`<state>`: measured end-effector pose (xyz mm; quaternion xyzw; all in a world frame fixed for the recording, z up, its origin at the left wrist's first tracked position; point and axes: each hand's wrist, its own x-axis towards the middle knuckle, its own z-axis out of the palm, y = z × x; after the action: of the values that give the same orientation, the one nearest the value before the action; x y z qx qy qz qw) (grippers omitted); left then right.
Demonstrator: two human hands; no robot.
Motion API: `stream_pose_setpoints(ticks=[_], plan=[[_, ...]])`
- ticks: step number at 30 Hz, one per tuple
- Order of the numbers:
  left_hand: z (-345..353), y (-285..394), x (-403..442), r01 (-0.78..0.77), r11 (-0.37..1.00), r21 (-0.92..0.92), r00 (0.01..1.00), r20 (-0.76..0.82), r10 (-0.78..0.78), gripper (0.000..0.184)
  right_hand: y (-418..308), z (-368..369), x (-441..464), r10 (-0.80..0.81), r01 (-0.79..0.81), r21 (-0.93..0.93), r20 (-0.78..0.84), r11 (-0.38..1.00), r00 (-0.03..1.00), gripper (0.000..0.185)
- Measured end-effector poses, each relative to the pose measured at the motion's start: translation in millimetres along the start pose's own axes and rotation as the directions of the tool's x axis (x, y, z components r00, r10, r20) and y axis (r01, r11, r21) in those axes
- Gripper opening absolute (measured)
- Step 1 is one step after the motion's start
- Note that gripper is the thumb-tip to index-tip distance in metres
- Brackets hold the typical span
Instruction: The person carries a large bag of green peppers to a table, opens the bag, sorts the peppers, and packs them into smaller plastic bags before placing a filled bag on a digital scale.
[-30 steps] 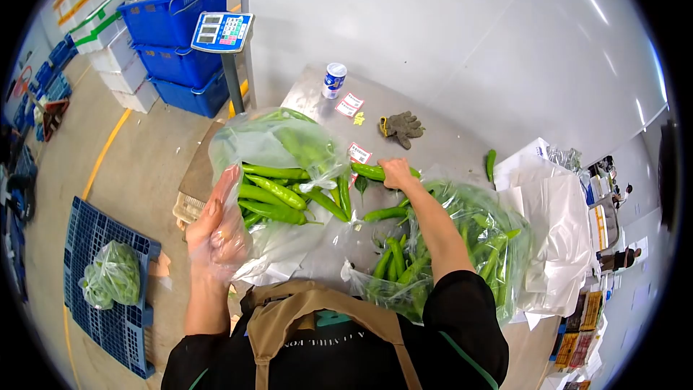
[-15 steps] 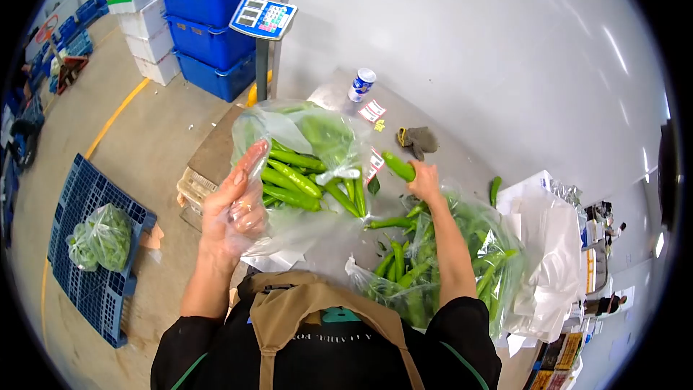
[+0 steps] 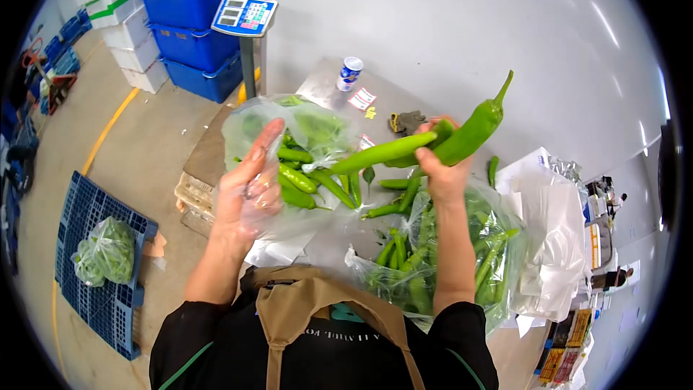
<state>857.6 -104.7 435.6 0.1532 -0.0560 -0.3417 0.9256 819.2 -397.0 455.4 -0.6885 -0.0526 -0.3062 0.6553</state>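
Observation:
Several long green peppers are gripped in my right hand, raised above the metal table. My left hand is wrapped in the clear plastic of an open bag and grips its edge. Green peppers lie in and at the mouth of this bag. Beneath my right forearm, a larger clear bag full of green peppers rests on the table. A few loose peppers lie between the two bags.
A can, printed labels and a dark glove lie toward the wall. White plastic bags are stacked at right. A scale display stands near blue crates. A blue pallet holds a bagged bundle.
My right hand has gone from one pepper to several and lifted them higher over the table. My left hand still holds the bag, and the camera view has shifted.

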Motion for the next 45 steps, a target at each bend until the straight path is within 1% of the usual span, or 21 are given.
stream_pose_setpoints(ticks=[3, 4, 5, 6, 8, 9, 11, 14, 15, 17, 19, 21, 23, 24, 27, 30, 33, 36, 40, 43, 45], plan=[[7, 3, -4, -0.051, 0.999, -0.015, 0.999, 0.002, 0.052, 0.049, 36, 61, -20, -0.146, 0.157, -0.046, 0.182, 0.987, 0.972, 0.048], [15, 4, -10, -0.11, 0.994, -0.02, 0.994, -0.008, 0.11, 0.049, 58, 83, -29, -0.195, 0.262, -0.271, 0.252, 0.926, 0.948, 0.053], [16, 7, -15, -0.131, 0.991, -0.039, 0.99, 0.05, 0.133, 0.049, 59, 110, -31, -0.347, 0.474, -0.351, 0.367, 0.808, 0.863, 0.053], [15, 10, -20, -0.145, 0.988, -0.059, 0.982, 0.11, 0.151, 0.049, 101, 131, -37, -0.427, 0.566, -0.28, 0.428, 0.775, 0.797, 0.058], [13, 11, -29, -0.173, 0.983, -0.058, 0.957, 0.225, 0.181, 0.05, 161, 162, -40, -0.394, 0.679, -0.348, 0.61, 0.646, 0.688, 0.065], [9, 11, -32, -0.176, 0.982, -0.073, 0.952, 0.24, 0.189, 0.05, 197, 166, -39, -0.294, 0.65, -0.427, 0.643, 0.629, 0.707, 0.074], [2, 13, -33, -0.184, 0.977, -0.105, 0.941, 0.269, 0.206, 0.049, 215, 171, -32, -0.172, 0.506, -0.737, 0.485, 0.449, 0.858, 0.074], [-8, 18, -32, -0.189, 0.95, -0.25, 0.931, 0.263, 0.254, 0.047, 229, 168, -24, -0.092, 0.57, -0.744, 0.578, 0.348, 0.811, 0.071], [-10, 19, -33, -0.191, 0.947, -0.258, 0.93, 0.261, 0.259, 0.047, 206, 161, -28, 0.098, 0.557, -0.687, 0.666, 0.468, 0.739, 0.066], [-13, 22, -34, -0.202, 0.94, -0.274, 0.926, 0.259, 0.274, 0.046, 117, 135, -28, 0.395, 0.431, -0.585, 0.798, 0.687, 0.454, 0.055], [-17, 22, -34, -0.201, 0.929, -0.311, 0.922, 0.26, 0.287, 0.046, 89, 91, -21, 0.231, 0.206, -0.287, 0.938, 0.935, 0.258, 0.041], [-16, 23, -34, -0.174, 0.919, -0.353, 0.922, 0.269, 0.278, 0.046, 84, 33, -10, 0.464, -0.106, -0.463, 0.789, 0.88, 0.403, 0.028], [-16, 19, -32, -0.185, 0.924, -0.336, 0.924, 0.261, 0.28, 0.046, 139, -35, -5, 0.498, 0.203, -0.774, 0.56, 0.6, 0.662, 0.037], [-15, 18, -31, -0.186, 0.928, -0.323, 0.925, 0.261, 0.276, 0.045, 142, -58, -3, 0.713, 0.265, -0.925, 0.378, 0.272, 0.59, 0.062], [-13, 16, -27, -0.163, 0.945, -0.285, 0.929, 0.278, 0.244, 0.045, 212, -124, -32, 0.822, 0.632, -0.772, 0.312, -0.074, 0.477, 0.101], [-13, 17, -31, -0.174, 0.939, -0.298, 0.93, 0.264, 0.256, 0.046, 204, -125, -31, 0.874, 0.531, -0.847, 0.276, 0.025, 0.4, 0.121], [-13, 16, -33, -0.182, 0.937, -0.3, 0.928, 0.262, 0.264, 0.046, 202, -122, -23, 0.875, 0.547, -0.833, 0.322, 0.081, 0.361, 0.122], [-17, 14, -34, -0.178, 0.935, -0.308, 0.927, 0.267, 0.264, 0.045, 223, -141, -16, 0.834, 0.514, -0.814, 0.464, 0.27, 0.298, 0.124], [-14, 13, -39, -0.216, 0.937, -0.276, 0.938, 0.209, 0.278, 0.046, 204, -136, -48, 0.676, 0.796, -0.593, 0.637, 0.121, 0.372, 0.112], [-17, 8, -41, -0.211, 0.932, -0.294, 0.944, 0.184, 0.272, 0.045, 233, -161, -54, 0.605, 0.74, -0.638, 0.681, 0.214, 0.413, 0.105], [-18, 6, -41, -0.19, 0.933, -0.307, 0.95, 0.182, 0.253, 0.045, 244, -166, -59, 0.532, 0.73, -0.628, 0.729, 0.269, 0.431, 0.076]])
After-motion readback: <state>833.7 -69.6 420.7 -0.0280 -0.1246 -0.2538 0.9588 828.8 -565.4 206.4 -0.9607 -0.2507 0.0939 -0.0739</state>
